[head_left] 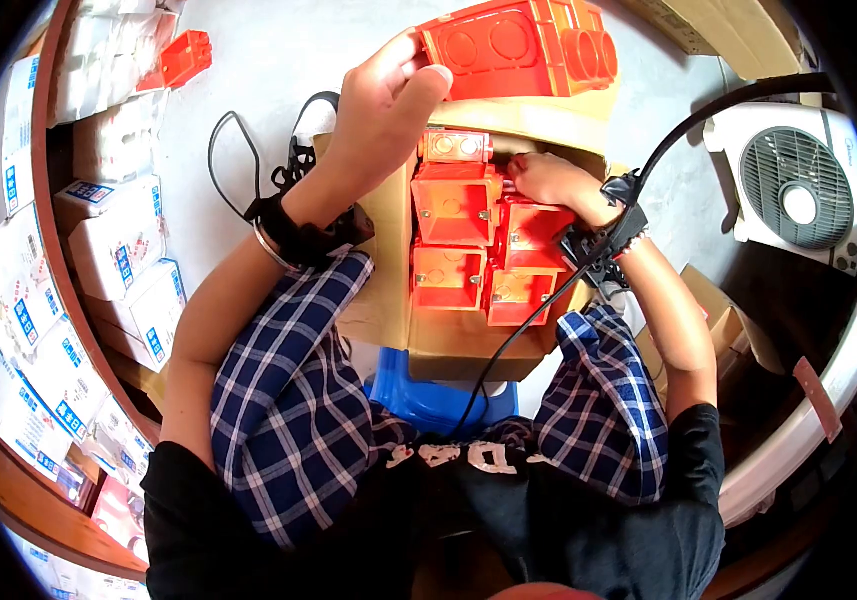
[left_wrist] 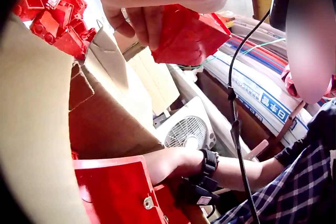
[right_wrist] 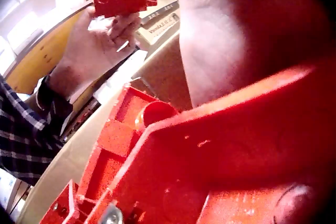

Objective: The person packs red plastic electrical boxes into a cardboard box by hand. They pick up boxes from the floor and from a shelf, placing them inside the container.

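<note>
Left hand (head_left: 378, 120) grips red box (head_left: 508, 45), raised by far flap (head_left: 548, 120) of carton (head_left: 478, 345); right hand (head_left: 553, 185) inside, beside packed boxes (head_left: 448, 277) (fingers part-hidden, can't tell grip). Best keep rows squared, held box level.

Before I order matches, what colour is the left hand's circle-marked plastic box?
The box is orange-red, clearest in the head view.

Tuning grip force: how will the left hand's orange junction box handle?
The orange junction box seems stiff: its walls look unbent in the left hand. Probably light, since a one-end grip supports it. Flat sides make rolling unlikely.
</note>
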Demonstrator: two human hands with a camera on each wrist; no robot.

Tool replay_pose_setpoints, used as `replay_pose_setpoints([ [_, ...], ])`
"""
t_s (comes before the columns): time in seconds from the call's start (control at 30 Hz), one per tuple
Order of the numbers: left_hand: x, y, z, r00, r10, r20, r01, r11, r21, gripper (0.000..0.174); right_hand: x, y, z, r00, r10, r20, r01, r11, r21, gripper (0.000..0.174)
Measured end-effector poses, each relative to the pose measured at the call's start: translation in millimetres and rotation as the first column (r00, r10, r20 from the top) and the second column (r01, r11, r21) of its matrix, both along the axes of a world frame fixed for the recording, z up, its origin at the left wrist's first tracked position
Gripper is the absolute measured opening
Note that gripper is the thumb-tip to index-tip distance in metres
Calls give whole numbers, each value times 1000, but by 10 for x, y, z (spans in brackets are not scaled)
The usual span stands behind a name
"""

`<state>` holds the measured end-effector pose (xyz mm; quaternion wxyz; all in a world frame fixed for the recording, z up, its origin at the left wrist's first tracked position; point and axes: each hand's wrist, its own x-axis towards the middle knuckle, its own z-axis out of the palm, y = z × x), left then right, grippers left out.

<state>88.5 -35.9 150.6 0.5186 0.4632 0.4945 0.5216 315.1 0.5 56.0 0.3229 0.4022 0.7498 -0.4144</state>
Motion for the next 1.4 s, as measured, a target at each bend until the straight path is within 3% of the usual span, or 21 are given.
replay_pose_setpoints([
  [0.07, 11, -4, -12, 998, -2, -60, 2, 1000, 11, 32, 23, -15, -9, 997, -79, 25, 79, 997, 5, 55],
  [0.27, 9, 1, -50, 979, -34, -199, 39, 999, 22, 32, 35, 96, 153, 997, 11, 82, -4, 996, -91, 59],
  [0.47, 40, -8, -80, 986, -38, -165, 36, 999, -12, 33, 103, 103, 32, 998, 38, -48, -43, 992, -115, 56],
  [0.6, 23, -3, -90, 985, -59, -159, 55, 998, -31, 33, 66, 97, 11, 994, 93, -58, -97, 993, -74, 53],
  [0.67, 7, -8, -111, 976, -68, -205, 64, 998, -26, 32, 48, 62, 18, 996, 70, -51, -73, 995, -71, 55],
  [0.73, 2, -12, -127, 977, -67, -204, 65, 998, -19, 32, 44, -7, -25, 997, -71, 10, 71, 997, -37, 60],
  [0.83, 51, -12, -104, 976, -58, -208, 61, 998, 11, 31, 33, -41, 77, 997, -21, -69, 24, 999, 42, 56],
  [0.87, 55, -20, -100, 976, -46, -213, 54, 998, 31, 31, 93, -112, 283, 967, -201, -155, 222, 965, 136, 49],
  [0.93, 38, -45, -115, 976, -61, -208, 67, 997, 24, 30, 247, -222, 432, 854, -266, -448, 396, 891, 225, 42],
  [1.0, 48, -41, -116, 977, -73, -199, 83, 996, 41, 30, 476, -185, 735, 726, -357, -588, 478, 876, 58, 30],
  [1.03, 67, -53, -99, 973, -78, -215, 83, 996, 14, 29, 552, -141, 899, 733, -423, -532, 523, 851, 44, 27],
  [1.07, 94, -83, -83, 970, -83, -228, 81, 997, -19, 27, 613, -198, 950, 573, -484, -662, 644, 765, -3, 28],
  [1.1, 94, -95, -70, 971, -87, -225, 85, 996, -18, 27, 654, -237, 967, 509, -543, -668, 735, 678, 9, 27],
  [1.13, 72, -88, -50, 929, -171, -327, 164, 985, -49, 27, 694, -249, 964, 439, -590, -677, 813, 582, 21, 27],
  [1.17, 70, -92, -31, 870, -254, -423, 238, 967, -90, 27, 770, -258, 867, 441, -420, -793, 793, 596, 125, 36],
  [1.3, 189, -183, -12, 870, -353, -345, 281, 929, -241, 31, 841, -385, 813, 287, -375, -881, 757, 652, -31, 57],
  [1.4, 288, -219, -28, 844, -380, -379, 295, 918, -263, 32, 819, -382, 756, 332, -253, -909, 684, 728, 47, 66],
])
